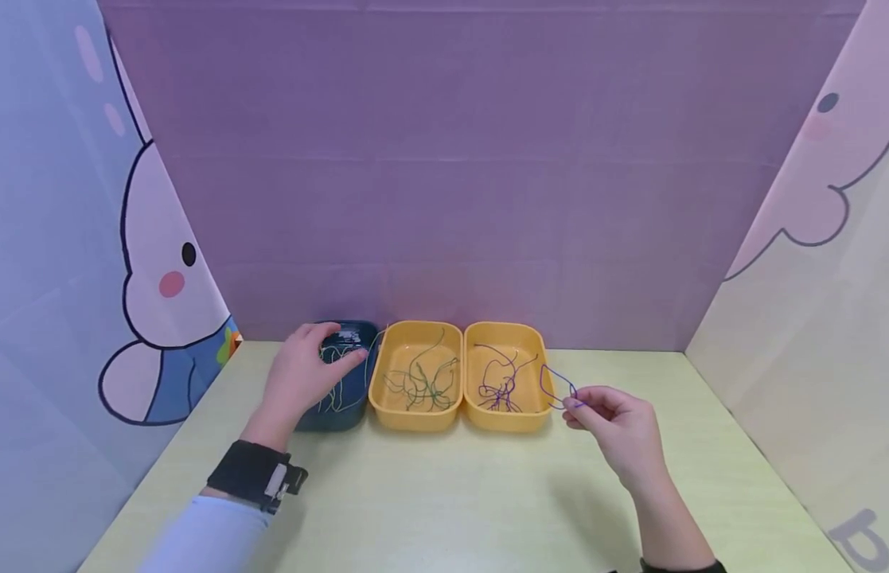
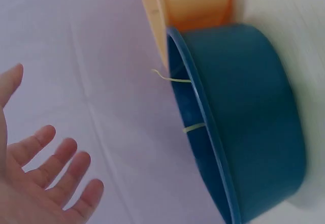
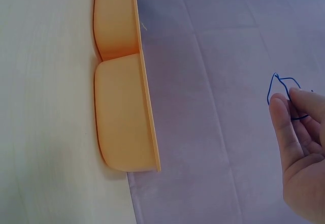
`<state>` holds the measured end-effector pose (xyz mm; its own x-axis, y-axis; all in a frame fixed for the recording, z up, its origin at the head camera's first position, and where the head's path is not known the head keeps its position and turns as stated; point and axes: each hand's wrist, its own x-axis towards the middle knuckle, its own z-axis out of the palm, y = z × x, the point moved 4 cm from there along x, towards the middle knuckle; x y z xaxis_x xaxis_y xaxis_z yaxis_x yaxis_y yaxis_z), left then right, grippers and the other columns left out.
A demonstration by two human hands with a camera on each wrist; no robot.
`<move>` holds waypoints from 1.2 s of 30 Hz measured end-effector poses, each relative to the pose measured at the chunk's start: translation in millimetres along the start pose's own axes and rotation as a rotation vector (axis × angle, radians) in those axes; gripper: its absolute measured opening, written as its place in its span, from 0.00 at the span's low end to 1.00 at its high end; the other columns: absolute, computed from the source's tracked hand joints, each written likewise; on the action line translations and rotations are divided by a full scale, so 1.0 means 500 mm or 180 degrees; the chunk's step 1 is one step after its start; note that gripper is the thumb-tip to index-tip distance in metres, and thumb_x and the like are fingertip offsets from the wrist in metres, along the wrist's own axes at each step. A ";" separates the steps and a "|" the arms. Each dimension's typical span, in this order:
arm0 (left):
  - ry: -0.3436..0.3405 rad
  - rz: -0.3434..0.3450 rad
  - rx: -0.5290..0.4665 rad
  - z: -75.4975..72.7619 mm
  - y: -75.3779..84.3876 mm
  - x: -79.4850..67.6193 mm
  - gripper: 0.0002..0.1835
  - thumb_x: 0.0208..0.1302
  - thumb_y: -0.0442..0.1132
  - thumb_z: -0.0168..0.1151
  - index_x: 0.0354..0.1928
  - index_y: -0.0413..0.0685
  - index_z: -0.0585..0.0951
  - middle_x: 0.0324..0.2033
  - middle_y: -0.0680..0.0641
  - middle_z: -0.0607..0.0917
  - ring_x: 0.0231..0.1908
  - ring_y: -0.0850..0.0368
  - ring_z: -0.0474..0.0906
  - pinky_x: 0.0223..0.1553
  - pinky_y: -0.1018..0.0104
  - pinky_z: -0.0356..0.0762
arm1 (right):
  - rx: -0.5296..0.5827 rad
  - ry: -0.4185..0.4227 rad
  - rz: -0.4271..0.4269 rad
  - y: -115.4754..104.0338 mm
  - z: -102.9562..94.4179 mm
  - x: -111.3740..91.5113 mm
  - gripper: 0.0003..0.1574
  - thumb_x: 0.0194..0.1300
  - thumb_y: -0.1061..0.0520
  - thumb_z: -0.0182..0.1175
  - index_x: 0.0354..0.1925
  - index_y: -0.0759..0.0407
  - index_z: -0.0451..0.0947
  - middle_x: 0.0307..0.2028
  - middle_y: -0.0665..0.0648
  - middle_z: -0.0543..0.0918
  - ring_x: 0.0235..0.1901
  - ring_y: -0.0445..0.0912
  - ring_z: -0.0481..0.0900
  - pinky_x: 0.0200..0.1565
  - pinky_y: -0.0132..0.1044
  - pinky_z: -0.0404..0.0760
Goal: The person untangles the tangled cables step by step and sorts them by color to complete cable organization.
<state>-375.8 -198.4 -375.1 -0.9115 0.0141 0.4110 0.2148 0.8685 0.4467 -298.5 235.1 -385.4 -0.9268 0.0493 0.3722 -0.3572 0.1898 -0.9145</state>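
Between the thumb and fingers of my right hand point(image 1: 623, 434) a thin blue string point(image 1: 559, 375) is pinched. It is bent into a loose loop beside the right yellow bin point(image 1: 508, 422), and the loop also shows in the right wrist view above the fingertips. Over the dark blue bin point(image 1: 337, 420) hovers my left hand point(image 1: 297, 378), thumb and fingers spread and holding nothing. Pale yellow strings point(image 1: 334, 398) lie in that bin, partly hidden by the hand. Two ends poke past its rim in the left wrist view.
Three bins stand side by side at the back of the pale table point(image 1: 430, 501). Green strings point(image 1: 426, 390) lie in the middle yellow bin point(image 1: 415, 422), purple strings point(image 1: 503, 394) in the right one. A purple cloth wall point(image 1: 451, 175) rises behind, with printed side walls left and right.
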 end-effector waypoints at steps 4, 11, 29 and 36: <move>0.0093 0.0228 0.0335 0.006 0.021 -0.022 0.49 0.50 0.78 0.54 0.64 0.48 0.70 0.61 0.39 0.69 0.59 0.37 0.62 0.56 0.36 0.64 | 0.0007 0.0005 0.0011 0.002 0.000 0.001 0.08 0.58 0.66 0.67 0.36 0.69 0.80 0.33 0.70 0.82 0.31 0.59 0.82 0.33 0.41 0.84; 0.0061 0.0347 0.0752 0.028 0.035 -0.062 0.56 0.45 0.80 0.55 0.69 0.49 0.65 0.68 0.39 0.60 0.66 0.38 0.50 0.61 0.30 0.47 | 0.0003 0.0010 0.0017 0.004 -0.001 0.001 0.07 0.58 0.66 0.66 0.36 0.70 0.80 0.33 0.71 0.82 0.30 0.56 0.83 0.33 0.41 0.84; -0.0327 0.0060 0.1011 0.059 0.017 -0.112 0.66 0.36 0.90 0.41 0.73 0.52 0.58 0.71 0.38 0.51 0.69 0.37 0.33 0.60 0.27 0.26 | -0.0030 -0.0044 0.0107 0.012 -0.003 0.002 0.08 0.58 0.65 0.67 0.36 0.69 0.80 0.32 0.68 0.83 0.31 0.57 0.82 0.33 0.41 0.84; -0.0425 0.0061 0.1053 0.059 0.014 -0.111 0.66 0.36 0.90 0.39 0.73 0.53 0.57 0.72 0.39 0.50 0.69 0.38 0.32 0.60 0.27 0.25 | -0.0045 -0.0056 0.0096 0.015 -0.003 0.006 0.08 0.58 0.65 0.67 0.36 0.69 0.80 0.33 0.69 0.83 0.31 0.58 0.82 0.34 0.40 0.84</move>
<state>-334.2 -178.5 -418.1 -0.9509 0.0775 0.2997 0.1270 0.9806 0.1493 -303.9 237.9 -390.7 -0.9391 0.0380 0.3415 -0.3275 0.2023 -0.9230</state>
